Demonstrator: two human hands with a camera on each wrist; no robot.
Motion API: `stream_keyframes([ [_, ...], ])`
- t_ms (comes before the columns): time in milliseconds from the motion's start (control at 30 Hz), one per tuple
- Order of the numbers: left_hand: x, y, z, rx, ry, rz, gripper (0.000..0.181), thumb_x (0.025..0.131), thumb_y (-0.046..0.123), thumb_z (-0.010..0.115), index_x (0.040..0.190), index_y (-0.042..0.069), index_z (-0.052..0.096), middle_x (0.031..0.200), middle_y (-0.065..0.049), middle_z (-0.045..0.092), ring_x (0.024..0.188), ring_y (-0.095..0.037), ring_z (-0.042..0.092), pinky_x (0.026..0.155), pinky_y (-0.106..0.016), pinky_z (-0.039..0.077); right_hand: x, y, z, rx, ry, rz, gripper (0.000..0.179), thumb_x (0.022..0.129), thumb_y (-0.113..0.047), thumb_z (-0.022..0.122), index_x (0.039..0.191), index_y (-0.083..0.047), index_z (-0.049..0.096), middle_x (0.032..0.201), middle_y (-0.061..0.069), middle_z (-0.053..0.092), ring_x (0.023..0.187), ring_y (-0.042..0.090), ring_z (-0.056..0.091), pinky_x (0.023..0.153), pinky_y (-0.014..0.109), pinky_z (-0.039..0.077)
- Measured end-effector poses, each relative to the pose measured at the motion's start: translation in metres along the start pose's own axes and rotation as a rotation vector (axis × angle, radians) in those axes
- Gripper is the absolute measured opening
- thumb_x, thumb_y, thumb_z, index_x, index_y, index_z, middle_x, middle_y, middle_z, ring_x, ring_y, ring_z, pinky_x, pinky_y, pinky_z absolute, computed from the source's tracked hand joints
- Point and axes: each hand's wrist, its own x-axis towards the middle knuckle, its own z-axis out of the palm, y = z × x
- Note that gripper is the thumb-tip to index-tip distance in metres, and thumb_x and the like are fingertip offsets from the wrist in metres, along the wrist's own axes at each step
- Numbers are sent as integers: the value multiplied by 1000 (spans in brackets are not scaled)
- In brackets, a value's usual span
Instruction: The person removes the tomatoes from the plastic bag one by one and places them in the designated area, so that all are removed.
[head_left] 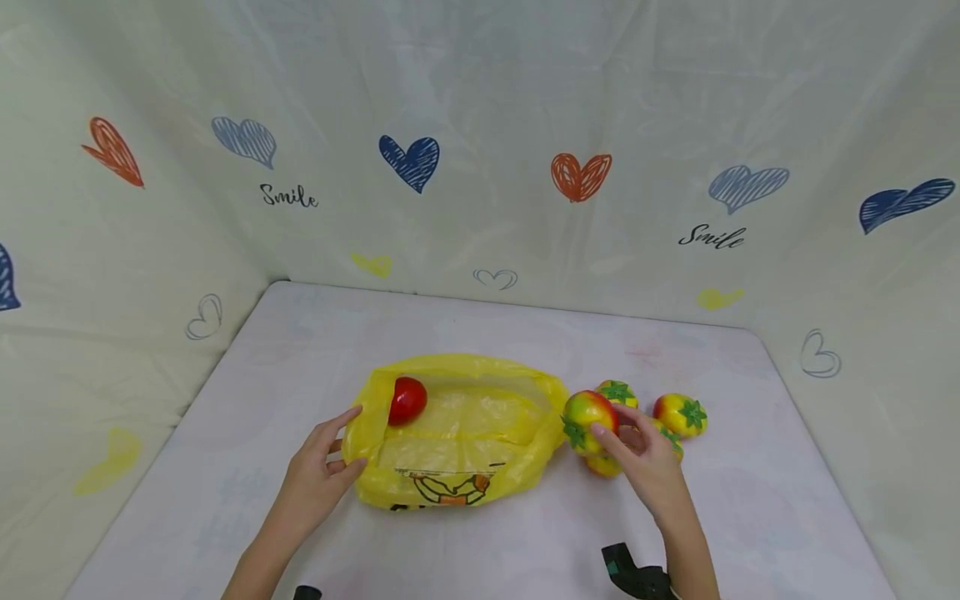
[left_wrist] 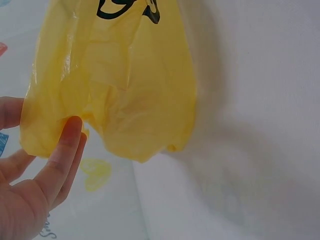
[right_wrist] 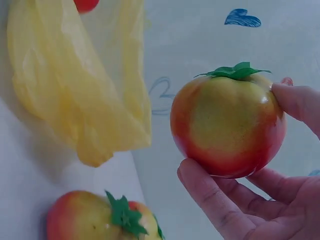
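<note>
A yellow plastic bag with a printed cartoon lies on the table with its mouth spread wide. Inside, near the left end, sits a shiny red round fruit, partly covered by the rim. My left hand holds the bag's left side, fingers and thumb on either side of the plastic. Just off the bag's right end, my right hand grips a yellow-and-red tomato with green leaves, raised above the table. Beneath and beside that hand lie several similar tomatoes, some hidden by it.
The white table has rounded far corners and stands against a pale curtain printed with hearts and "Smile". A black wrist device shows by the right forearm.
</note>
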Motion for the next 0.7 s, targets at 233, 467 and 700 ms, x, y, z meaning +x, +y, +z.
stream_keyframes([
  [233, 0, -1, 0, 1, 2, -2, 64, 85, 5, 63, 142, 14, 35, 138, -18, 38, 112, -34, 52, 84, -34, 55, 41, 104, -8, 59, 147, 36, 67, 83, -59, 56, 137, -22, 44, 129, 8, 54, 108, 17, 57, 82, 23, 55],
  [467, 0, 1, 0, 6, 3, -9, 63, 85, 4, 63, 142, 14, 36, 138, -17, 39, 112, -32, 52, 85, -34, 55, 64, 167, -32, 4, 290, 165, 79, 79, -69, 49, 140, -20, 42, 135, 8, 51, 100, 8, 59, 79, 25, 55],
  [700, 1, 1, 0, 9, 4, -5, 63, 85, 4, 63, 142, 13, 36, 137, -18, 39, 111, -31, 52, 84, -33, 55, 27, 115, -59, 147, 291, 289, 84, 83, -62, 50, 142, -4, 36, 122, 8, 58, 78, 0, 58, 94, 37, 49],
])
